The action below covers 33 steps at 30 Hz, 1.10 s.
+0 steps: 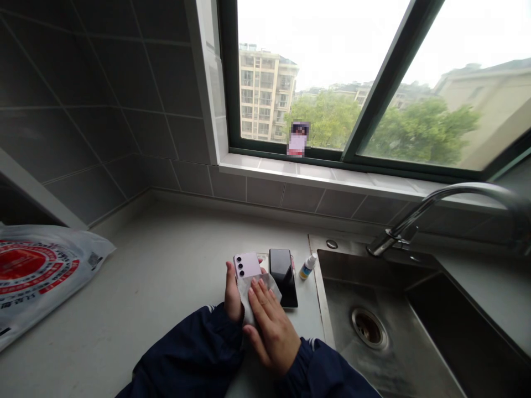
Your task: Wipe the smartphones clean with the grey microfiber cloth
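A pale lilac phone (249,263) with its camera lenses facing up rests in my left hand (233,293), whose thumb lies along the phone's left edge. Over the phone's lower part is a light grey cloth (246,301). My right hand (270,326) presses this cloth onto the phone with its fingers stretched flat. Just right of the phone, a dark-screened device (282,276) lies on the counter, partly over something pale. A small white-capped bottle (307,267) with a blue and yellow label stands between that device and the sink.
At the right is a steel sink (326,309) with a curved faucet (431,202). A white plastic bag (41,271) with red print lies at the far left of the pale counter (166,249). Behind the counter are a tiled wall and a window sill (315,170).
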Each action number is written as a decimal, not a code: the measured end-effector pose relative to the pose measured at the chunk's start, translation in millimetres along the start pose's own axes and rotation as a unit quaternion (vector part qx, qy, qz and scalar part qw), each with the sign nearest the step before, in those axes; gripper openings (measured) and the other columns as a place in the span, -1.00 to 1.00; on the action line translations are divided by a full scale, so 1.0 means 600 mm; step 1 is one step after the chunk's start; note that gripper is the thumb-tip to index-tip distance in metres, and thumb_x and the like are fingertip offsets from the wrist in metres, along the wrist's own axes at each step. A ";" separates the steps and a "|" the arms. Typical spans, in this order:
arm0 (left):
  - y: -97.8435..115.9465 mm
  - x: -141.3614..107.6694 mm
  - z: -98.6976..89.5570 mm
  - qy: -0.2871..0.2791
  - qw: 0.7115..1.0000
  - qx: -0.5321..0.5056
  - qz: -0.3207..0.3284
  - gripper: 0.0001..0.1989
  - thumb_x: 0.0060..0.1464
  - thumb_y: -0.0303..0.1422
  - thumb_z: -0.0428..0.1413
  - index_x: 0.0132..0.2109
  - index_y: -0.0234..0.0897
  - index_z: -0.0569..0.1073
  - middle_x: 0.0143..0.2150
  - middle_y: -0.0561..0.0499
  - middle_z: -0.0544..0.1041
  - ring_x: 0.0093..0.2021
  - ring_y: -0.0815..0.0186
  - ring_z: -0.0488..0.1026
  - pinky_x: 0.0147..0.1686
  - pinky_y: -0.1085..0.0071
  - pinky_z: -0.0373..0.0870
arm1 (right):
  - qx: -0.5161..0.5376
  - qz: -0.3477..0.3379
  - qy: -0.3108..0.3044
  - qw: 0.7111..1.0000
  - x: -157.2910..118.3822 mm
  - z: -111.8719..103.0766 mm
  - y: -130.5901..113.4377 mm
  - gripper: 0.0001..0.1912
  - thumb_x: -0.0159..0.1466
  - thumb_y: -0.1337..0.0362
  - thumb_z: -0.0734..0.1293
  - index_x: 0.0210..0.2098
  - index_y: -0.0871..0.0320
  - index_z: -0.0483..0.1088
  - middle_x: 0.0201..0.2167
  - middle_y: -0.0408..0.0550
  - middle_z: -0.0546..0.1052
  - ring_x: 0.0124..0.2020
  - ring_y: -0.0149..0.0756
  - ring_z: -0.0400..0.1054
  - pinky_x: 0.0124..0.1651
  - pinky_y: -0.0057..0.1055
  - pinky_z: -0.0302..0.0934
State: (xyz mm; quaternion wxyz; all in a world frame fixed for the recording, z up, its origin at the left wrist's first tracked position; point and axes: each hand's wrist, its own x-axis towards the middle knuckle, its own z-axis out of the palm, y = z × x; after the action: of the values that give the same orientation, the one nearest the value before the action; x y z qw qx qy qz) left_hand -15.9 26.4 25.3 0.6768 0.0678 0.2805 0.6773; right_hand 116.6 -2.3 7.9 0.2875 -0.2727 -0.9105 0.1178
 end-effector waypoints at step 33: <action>0.005 -0.002 0.006 -0.023 0.998 0.058 -0.015 -0.21 0.11 0.23 -0.19 -0.02 -0.43 0.45 -0.29 -0.24 0.59 -0.40 0.13 0.53 -0.30 0.22 0.44 | -0.082 -0.022 0.060 0.995 0.000 -0.024 -0.004 -0.59 0.35 0.36 0.21 0.17 0.27 0.34 0.23 0.11 0.35 0.31 -0.11 0.16 0.39 0.03 -0.13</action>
State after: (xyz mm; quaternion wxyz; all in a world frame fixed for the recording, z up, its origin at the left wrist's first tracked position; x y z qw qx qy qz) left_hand -16.8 26.7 30.1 0.6880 0.1184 0.3045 0.6480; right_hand 124.1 -3.5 20.4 0.3211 -0.2817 -0.9040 0.0201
